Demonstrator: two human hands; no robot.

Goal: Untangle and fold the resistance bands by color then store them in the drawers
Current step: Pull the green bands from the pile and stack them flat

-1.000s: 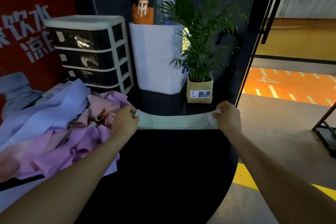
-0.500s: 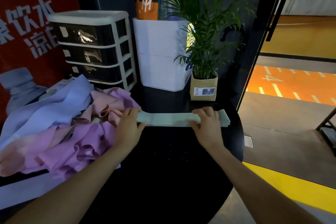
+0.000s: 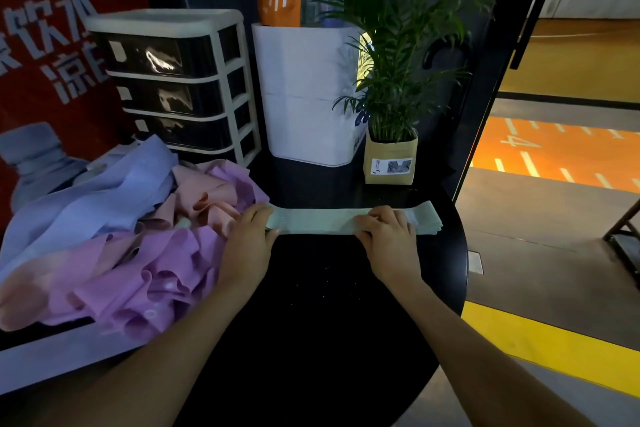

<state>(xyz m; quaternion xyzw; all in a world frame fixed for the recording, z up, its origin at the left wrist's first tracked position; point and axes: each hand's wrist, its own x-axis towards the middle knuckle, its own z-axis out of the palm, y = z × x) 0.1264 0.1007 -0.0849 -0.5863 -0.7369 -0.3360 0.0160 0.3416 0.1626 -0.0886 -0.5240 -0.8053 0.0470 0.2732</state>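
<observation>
- The right hand (image 3: 386, 236) lies flat, palm down, on the green band (image 3: 322, 220), short of its right end; a second ago it pinched that end in the air, so it has let go and slid inward along the strip.
- The left hand (image 3: 251, 236) presses the band's left end down with the fingers curled over the edge, right against the pile; whether it pinches the strip or only pins it cannot be told.
- The band now rests flat and straight on the black counter (image 3: 329, 305), where earlier it was stretched between both hands; its right tip shows past the right hand, close to the counter's rim.
- Judging by this, the band is free of the tangle and being smoothed, so the fold probably comes next; nothing is stored yet.
- Just to the left sits the heap of tangled bands (image 3: 114, 236), purple, pink and blue, unsorted and touching the left hand.
- Behind the heap stands the drawer unit (image 3: 176, 80), its three drawers all shut.
- Further back stand a white bin (image 3: 304, 97) and a potted plant (image 3: 391, 80), both clear of the band.
</observation>
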